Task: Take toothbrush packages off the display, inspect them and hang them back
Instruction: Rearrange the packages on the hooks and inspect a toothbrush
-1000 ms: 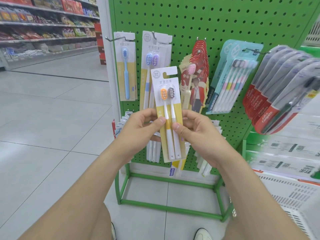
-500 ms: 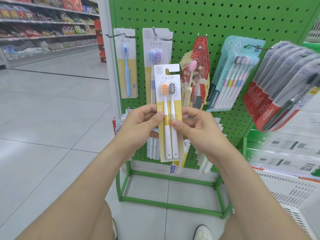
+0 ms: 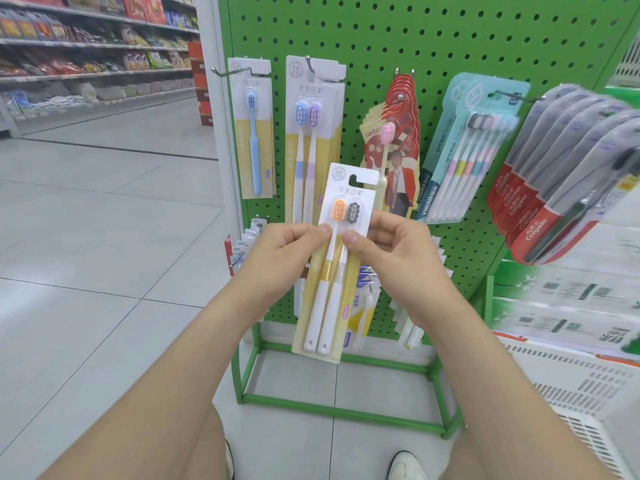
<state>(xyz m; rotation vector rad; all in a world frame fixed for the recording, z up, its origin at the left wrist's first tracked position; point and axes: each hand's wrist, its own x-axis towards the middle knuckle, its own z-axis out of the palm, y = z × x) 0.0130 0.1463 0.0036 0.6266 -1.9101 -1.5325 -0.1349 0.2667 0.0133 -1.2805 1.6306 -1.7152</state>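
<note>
Two hands grasp one toothbrush pack (image 3: pixel 323 306) in front of a green pegboard (image 3: pixel 433 36). The left hand (image 3: pixel 287 251) pinches the pack's left edge, thumb on the front just below the orange brush head, fingers curled behind the card. The right hand (image 3: pixel 391 251) pinches the right edge, thumb on the front beside the dark grey head. The pack is off any hook and tilted, its top leaning right and its lower end toward the left. It contains two brushes with white handles. Directly behind its top hangs a twin pack (image 3: pixel 311 109) with blue and purple heads. A single blue brush pack (image 3: pixel 254 133) hangs to the left of that. To the right hang red packs (image 3: pixel 398 133), a teal multipack (image 3: pixel 474 143) and a row of Colgate packs (image 3: pixel 561 174). A white basket (image 3: pixel 571 393) stands at lower right. The floor (image 3: pixel 104 237) is pale tile.
</note>
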